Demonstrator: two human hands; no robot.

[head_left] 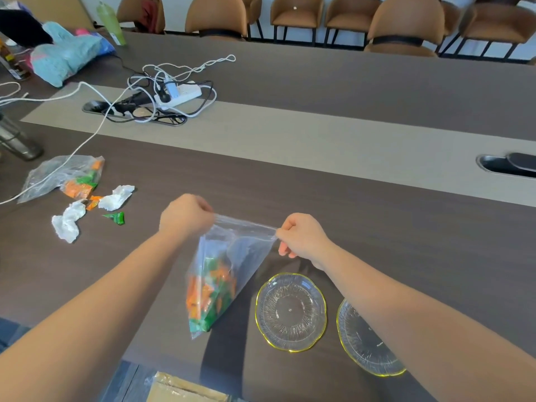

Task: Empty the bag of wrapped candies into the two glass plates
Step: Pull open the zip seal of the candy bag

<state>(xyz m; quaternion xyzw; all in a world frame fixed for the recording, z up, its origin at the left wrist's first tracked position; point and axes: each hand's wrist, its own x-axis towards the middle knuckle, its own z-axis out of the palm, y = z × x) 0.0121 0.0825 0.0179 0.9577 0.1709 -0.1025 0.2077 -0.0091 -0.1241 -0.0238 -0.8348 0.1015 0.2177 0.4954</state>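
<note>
The left hand [185, 217] is curling its fingers shut on the left end of the top edge of a clear, thin plastic zip bag [232, 256]; the right hand [301, 237] is pinching the right end of that edge between closed fingers; the film is stretching taut between them and the bag is hanging in the air above the dark brown wood-grain table [377, 221], tapering to a point where orange and green wrapped candies [210, 297] are bunching, too many to count; two round, scalloped glass plates with ribbed bottoms and thin yellow rims are lying just right of the bag, the nearer plate [291, 311] in full view and bare, the farther-right plate [367, 343] partly hidden under the right forearm; well to the left, a second clear bag [62, 177] holding orange and green wrappers is lying flat with a white cable [87, 140] crossing it; beside it are lying three crumpled white papers [116, 197] and a loose green wrapper [117, 218]; farther back a white power strip [179, 94] is sitting in tangled cords; brown padded chairs [406, 27] are lining the far side.
</note>
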